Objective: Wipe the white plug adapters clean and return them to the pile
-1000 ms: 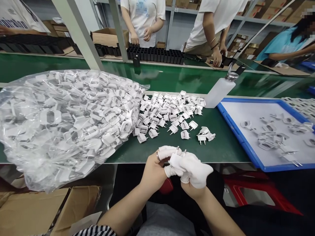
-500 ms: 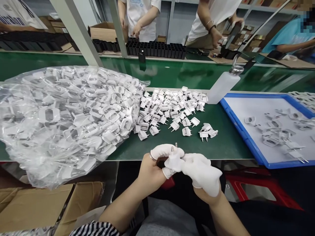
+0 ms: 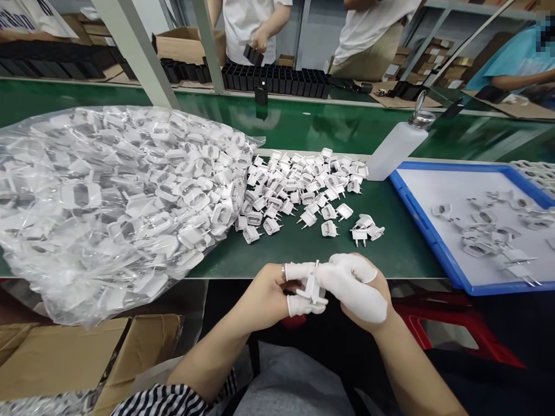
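My left hand [image 3: 271, 294], with white covers on its fingers, pinches a white two-pin plug piece [image 3: 313, 290] between thumb and fingertips. My right hand [image 3: 362, 289] is closed against the same piece from the right, its fingers wrapped in white cloth. Whether the cloth is a separate wipe or only finger covers, I cannot tell. Both hands are just off the table's front edge. Beyond them lies a loose heap of similar white plug pieces [image 3: 303, 182], with a small cluster of plug pieces [image 3: 366, 230] nearer to me on the right.
A large clear bag [image 3: 130, 190] full of plug pieces fills the left side. On the right stand a tilted-looking white pump bottle [image 3: 396, 151] and a blue-rimmed tray [image 3: 427, 237] holding several pieces. Black cases [image 3: 277, 82] line the far bench, where other people work. Cardboard [image 3: 56, 358] lies below left.
The plug piece has turned between my hands, its pins now less upright. My right hand has rolled over. Across the bench, a person now holds a black case, and the conveyor's black piece shifted right.
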Tool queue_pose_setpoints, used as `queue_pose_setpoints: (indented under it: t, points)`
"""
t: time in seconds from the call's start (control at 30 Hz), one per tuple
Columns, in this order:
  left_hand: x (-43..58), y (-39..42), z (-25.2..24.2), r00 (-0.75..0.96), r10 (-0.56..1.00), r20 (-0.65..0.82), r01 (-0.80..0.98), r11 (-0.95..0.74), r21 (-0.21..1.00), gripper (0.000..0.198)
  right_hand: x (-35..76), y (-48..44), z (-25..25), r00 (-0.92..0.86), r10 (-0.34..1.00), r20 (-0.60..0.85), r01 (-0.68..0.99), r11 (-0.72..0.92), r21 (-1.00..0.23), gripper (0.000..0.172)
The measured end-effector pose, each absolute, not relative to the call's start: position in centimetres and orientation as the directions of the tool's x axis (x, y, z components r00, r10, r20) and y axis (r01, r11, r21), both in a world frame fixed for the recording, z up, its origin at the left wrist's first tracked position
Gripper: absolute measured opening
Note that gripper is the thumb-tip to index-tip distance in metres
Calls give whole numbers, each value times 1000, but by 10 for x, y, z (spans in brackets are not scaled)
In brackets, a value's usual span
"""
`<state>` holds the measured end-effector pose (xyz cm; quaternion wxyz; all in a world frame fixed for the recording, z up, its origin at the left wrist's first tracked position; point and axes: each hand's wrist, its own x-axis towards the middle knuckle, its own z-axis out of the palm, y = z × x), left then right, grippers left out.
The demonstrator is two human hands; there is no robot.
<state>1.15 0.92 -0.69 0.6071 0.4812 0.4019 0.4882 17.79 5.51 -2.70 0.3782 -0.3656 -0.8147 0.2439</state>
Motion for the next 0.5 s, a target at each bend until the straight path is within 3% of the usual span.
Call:
queue_pose_setpoints:
  t: [0.1, 0.17, 0.27, 0.33, 0.5]
  points:
    - [15, 11, -11, 208, 978, -16, -273, 73, 959, 13, 178, 54, -28, -399, 691, 602, 387, 722, -573, 16]
    - [15, 11, -15, 237, 971, -3, -317, 80, 945, 19, 178, 53, -29, -326, 636, 700, 393, 764, -511, 29]
    - [15, 11, -19, 231, 971, 69, -294, 2, 956, 24, 180, 52, -29, -246, 596, 764, 367, 787, -496, 46]
    - [15, 11, -19, 187, 974, 127, -208, -87, 974, 23, 181, 51, -26, -288, 599, 747, 337, 794, -507, 47]
    - [17, 10, -18, 55, 965, 255, 15, -256, 967, 36, 170, 48, -12, -553, 465, 691, 270, 885, -380, 34]
